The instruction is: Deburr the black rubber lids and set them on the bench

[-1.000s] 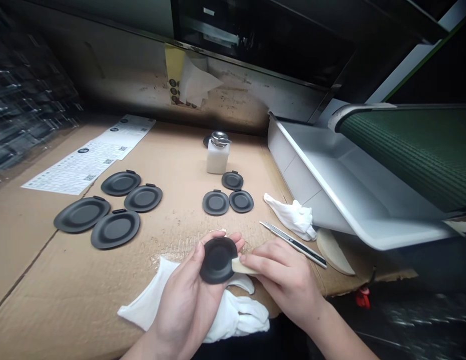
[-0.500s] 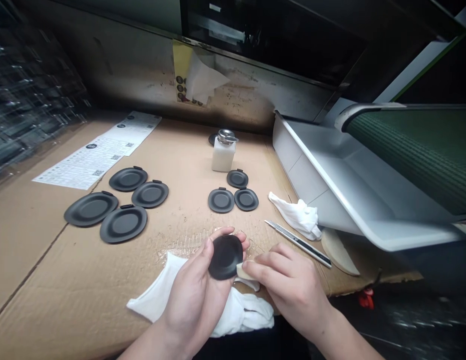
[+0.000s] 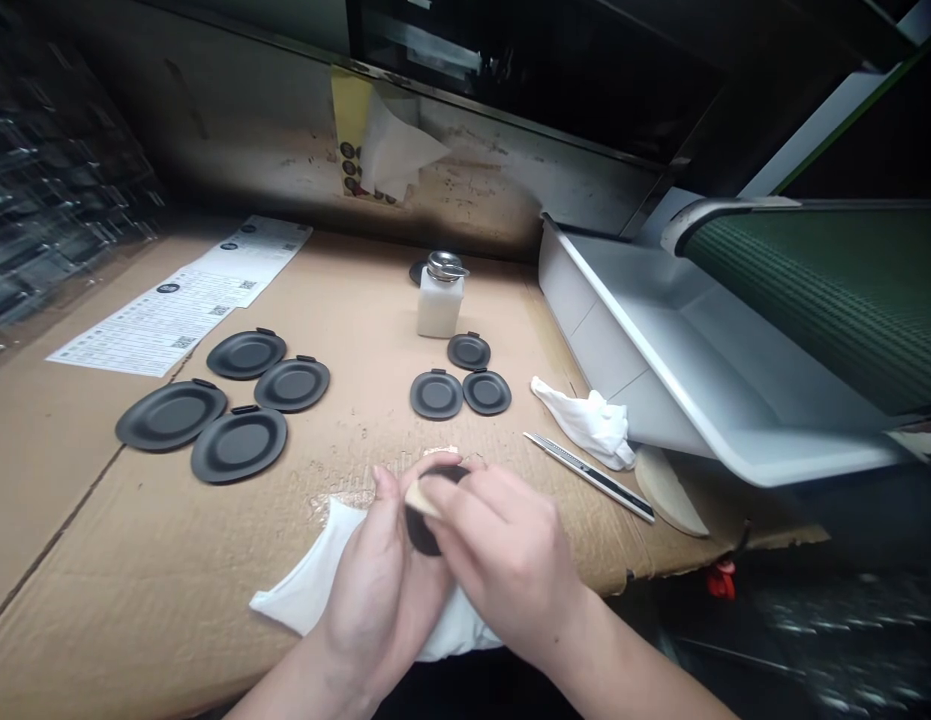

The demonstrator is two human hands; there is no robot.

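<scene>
My left hand (image 3: 382, 575) cradles a small black plastic lid (image 3: 422, 535), its hollow face up, with the fingers curled behind it. A pale beige sponge piece (image 3: 420, 497) is pinched in my right hand (image 3: 506, 550) and rests against the lid's upper left part. My right fingers hide much of the lid. Beneath both hands lies a white cloth glove (image 3: 315, 575). Ahead of them, a group of smaller black lids (image 3: 436, 396) sits on the cardboard, and larger black lids (image 3: 240, 445) lie to the left.
A white pump bottle (image 3: 439, 305) stands farther back. On the right are a utility knife (image 3: 589, 476), a crumpled white cloth (image 3: 589, 425), a beige half-round pad (image 3: 667, 495) and a big grey tray (image 3: 637, 330). Printed sheets (image 3: 146, 325) lie at the left on the cardboard (image 3: 82, 560).
My right hand has moved left with the sponge piece, from the lid's right edge across onto its upper left part. The view has shifted slightly.
</scene>
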